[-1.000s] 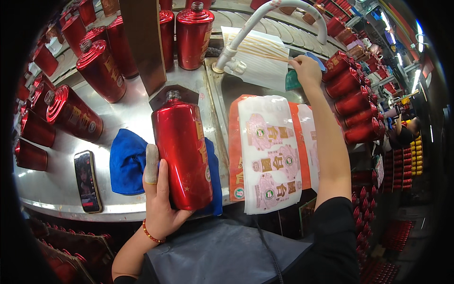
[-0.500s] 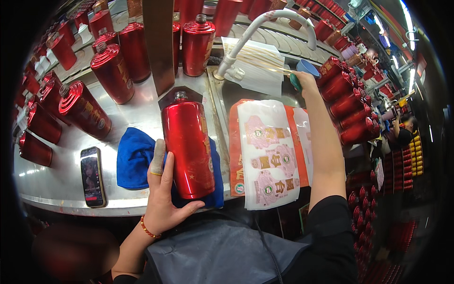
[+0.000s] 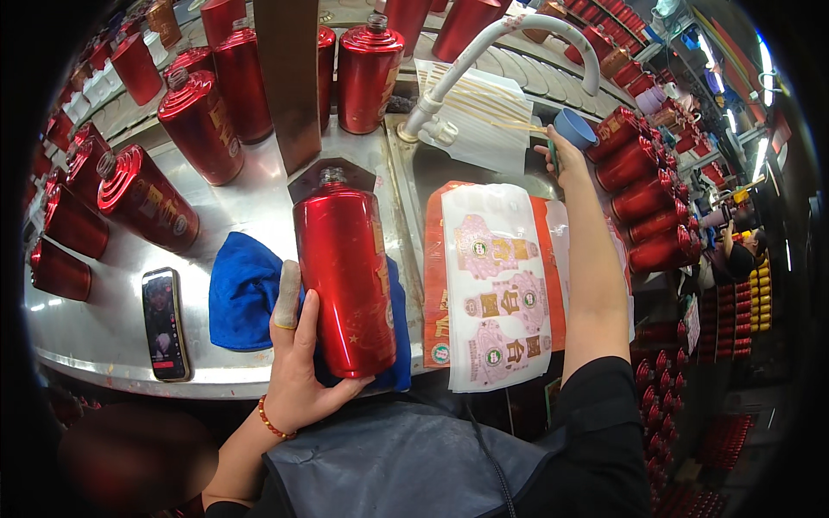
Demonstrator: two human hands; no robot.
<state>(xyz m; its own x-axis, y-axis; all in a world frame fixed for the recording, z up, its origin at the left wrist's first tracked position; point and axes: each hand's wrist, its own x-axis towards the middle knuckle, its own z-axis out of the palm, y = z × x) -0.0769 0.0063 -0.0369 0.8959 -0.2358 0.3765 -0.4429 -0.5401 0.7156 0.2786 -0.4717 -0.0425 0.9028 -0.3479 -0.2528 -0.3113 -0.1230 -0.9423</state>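
Observation:
A glossy red bottle [image 3: 341, 276] with a clear threaded neck leans upright in front of me. My left hand [image 3: 302, 363] is closed round its lower left side, the thumb beneath its base; a pale cover sits on one finger. Far out to the right, my right hand [image 3: 567, 158] is beside a blue cup [image 3: 575, 129]. A small green piece [image 3: 555, 159] shows between its fingers, mostly hidden. Below that arm lies a stack of white decal sheets [image 3: 496, 293] with pink and gold designs, on red-orange packaging [image 3: 436, 319].
Blue cloths [image 3: 246, 293] lie on the metal table, one partly under the bottle. A phone [image 3: 165, 324] rests at the left. Several red bottles [image 3: 147, 198] stand beyond. A white curved tap [image 3: 484, 43] arches near a paper [image 3: 492, 138] with thin sticks; stacked bottles [image 3: 649, 186] fill the right.
My right hand has drawn slightly back and right, and the green piece shows less. The bottle in my left hand sits a little lower in view. The whole view has shifted slightly.

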